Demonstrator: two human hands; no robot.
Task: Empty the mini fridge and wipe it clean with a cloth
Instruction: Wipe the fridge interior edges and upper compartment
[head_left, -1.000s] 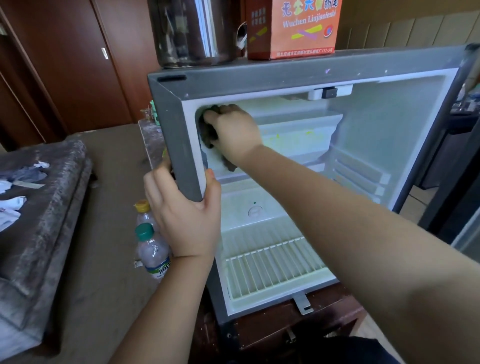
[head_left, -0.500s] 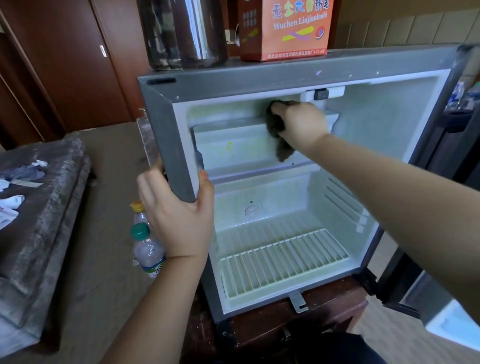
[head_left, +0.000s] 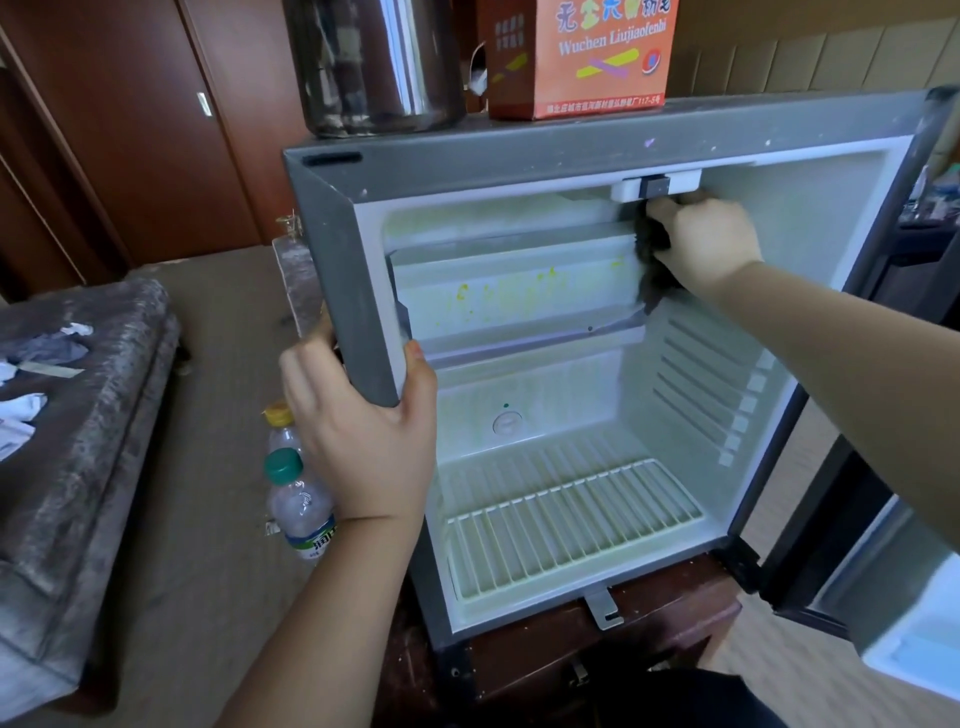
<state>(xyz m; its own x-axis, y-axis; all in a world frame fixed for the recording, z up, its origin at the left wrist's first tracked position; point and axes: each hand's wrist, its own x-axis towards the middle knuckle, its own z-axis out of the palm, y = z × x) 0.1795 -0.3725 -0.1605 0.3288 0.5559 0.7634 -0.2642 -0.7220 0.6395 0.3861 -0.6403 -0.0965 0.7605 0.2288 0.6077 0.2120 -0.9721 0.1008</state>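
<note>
Evidently the left hand (head_left: 363, 441) grips the left front edge of the grey, white-lined mini fridge (head_left: 519, 156), thumb inside, probably steadying the cabinet against the wiping push. The right hand (head_left: 711, 244) has its fingers (head_left: 665, 208) curled round a dark crumpled cloth (head_left: 652, 270), pressing it on the right end of the yellow-stained white freezer flap (head_left: 519, 296), just under the ceiling latch (head_left: 654, 184). Cloth bulges left of and below those fingers. Clear plastic bottles (head_left: 298, 504) stand outside on the floor (head_left: 208, 519).
</note>
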